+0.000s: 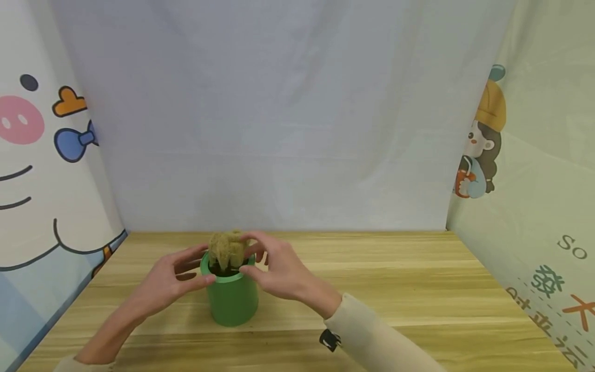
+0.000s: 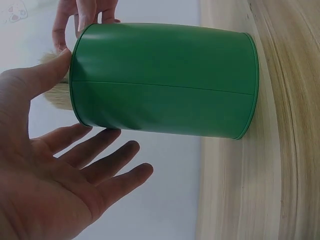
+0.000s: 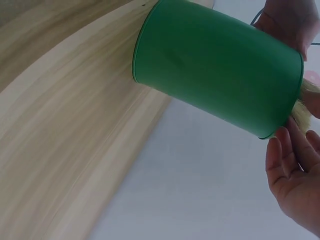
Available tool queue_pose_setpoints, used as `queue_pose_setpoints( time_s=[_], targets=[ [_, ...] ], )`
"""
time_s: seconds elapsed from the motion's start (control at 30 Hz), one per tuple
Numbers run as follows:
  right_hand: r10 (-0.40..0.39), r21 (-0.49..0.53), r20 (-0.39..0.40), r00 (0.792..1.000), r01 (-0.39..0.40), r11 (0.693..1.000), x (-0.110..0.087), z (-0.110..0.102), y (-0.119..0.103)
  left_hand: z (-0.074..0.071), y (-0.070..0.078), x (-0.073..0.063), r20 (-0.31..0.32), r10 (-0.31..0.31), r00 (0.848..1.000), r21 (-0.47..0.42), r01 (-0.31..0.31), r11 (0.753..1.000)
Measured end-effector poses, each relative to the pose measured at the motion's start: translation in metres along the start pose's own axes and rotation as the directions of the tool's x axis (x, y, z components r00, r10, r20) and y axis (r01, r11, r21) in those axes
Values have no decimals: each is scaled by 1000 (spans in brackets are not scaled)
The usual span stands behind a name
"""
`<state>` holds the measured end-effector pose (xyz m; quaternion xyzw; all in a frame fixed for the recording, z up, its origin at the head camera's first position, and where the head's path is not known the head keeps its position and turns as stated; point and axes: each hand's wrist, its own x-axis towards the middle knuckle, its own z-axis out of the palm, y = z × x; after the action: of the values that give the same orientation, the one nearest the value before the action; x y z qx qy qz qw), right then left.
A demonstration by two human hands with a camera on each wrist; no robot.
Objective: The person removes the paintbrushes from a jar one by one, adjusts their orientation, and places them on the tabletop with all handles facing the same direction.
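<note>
A green cylindrical container [image 1: 232, 302] stands upright on the wooden table. Out of its open top rises a fuzzy tan thing [image 1: 225, 250], its lower part hidden inside. At the left of the rim is my left hand [image 1: 169, 279], with the thumb at the near edge and the relaxed fingers spread along the far side. From the right, my right hand [image 1: 279, 268] pinches the tan thing, index finger over its top and thumb just inside the rim. The container's smooth green wall [image 2: 165, 80] fills much of the left wrist view.
The light wooden table [image 1: 395, 294] extends to both sides of the container. A pale cloth [image 1: 279, 129] hangs behind it. Printed cartoon cloths hang at the left [image 1: 42, 181] and right [image 1: 534, 206]. A small black thing [image 1: 330, 340] shows beside the right sleeve.
</note>
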<state>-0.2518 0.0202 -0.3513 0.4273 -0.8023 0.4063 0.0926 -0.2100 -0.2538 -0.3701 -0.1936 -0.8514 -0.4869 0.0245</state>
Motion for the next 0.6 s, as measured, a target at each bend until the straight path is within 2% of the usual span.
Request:
queue_pose_setpoints(
  time_s=[0.13, 0.3, 0.6],
  targets=[
    [-28, -58, -23, 999, 27, 998, 4, 6, 0, 0, -2, 1, 8, 9, 1000, -7, -9, 1000],
    [-19, -149, -37, 999, 14, 989, 9, 10, -3, -1, -2, 0, 26, -20, 999, -32, 21, 999],
    [-23, -107, -41, 999, 18, 994, 14, 13, -4, -2, -1, -1, 30, -27, 999, -44, 28, 999]
  ],
)
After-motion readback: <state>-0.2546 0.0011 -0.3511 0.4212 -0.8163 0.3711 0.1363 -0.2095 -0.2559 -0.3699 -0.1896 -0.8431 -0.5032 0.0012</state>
